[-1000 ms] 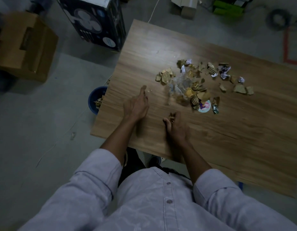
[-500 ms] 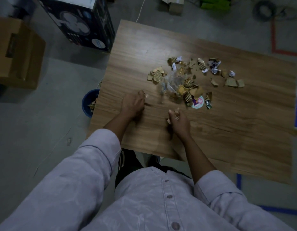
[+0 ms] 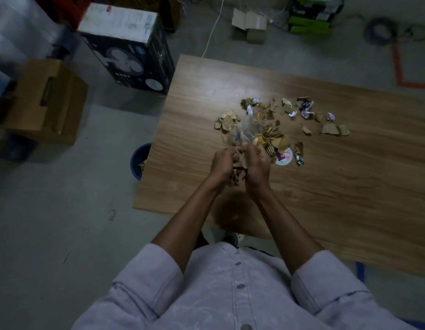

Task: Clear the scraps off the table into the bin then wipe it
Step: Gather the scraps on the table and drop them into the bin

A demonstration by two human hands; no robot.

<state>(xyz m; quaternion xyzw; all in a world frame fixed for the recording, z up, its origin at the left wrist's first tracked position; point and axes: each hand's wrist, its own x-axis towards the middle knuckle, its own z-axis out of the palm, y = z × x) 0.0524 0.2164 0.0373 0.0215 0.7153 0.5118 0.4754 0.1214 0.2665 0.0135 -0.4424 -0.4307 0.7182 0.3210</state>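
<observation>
Scraps [image 3: 273,125]: torn brown corrugated cardboard bits, some crumpled white-purple paper, clear plastic wrap [image 3: 247,132] and a round label [image 3: 284,157], spread loose mid-surface [image 3: 325,186], which is wood grain. A handful [image 3: 239,163] of the cardboard bits is up off the surface, cupped between my hands at the near edge of the pile. Left hand [image 3: 222,164] and right hand [image 3: 258,166] both curl round it, fingers bent inward, close together. Blue bin [image 3: 137,160] sits on the floor at the surface's left edge, partly hidden under it, some bits inside. Further left on the floor: fan box [image 3: 133,55], cardboard box [image 3: 47,101].
</observation>
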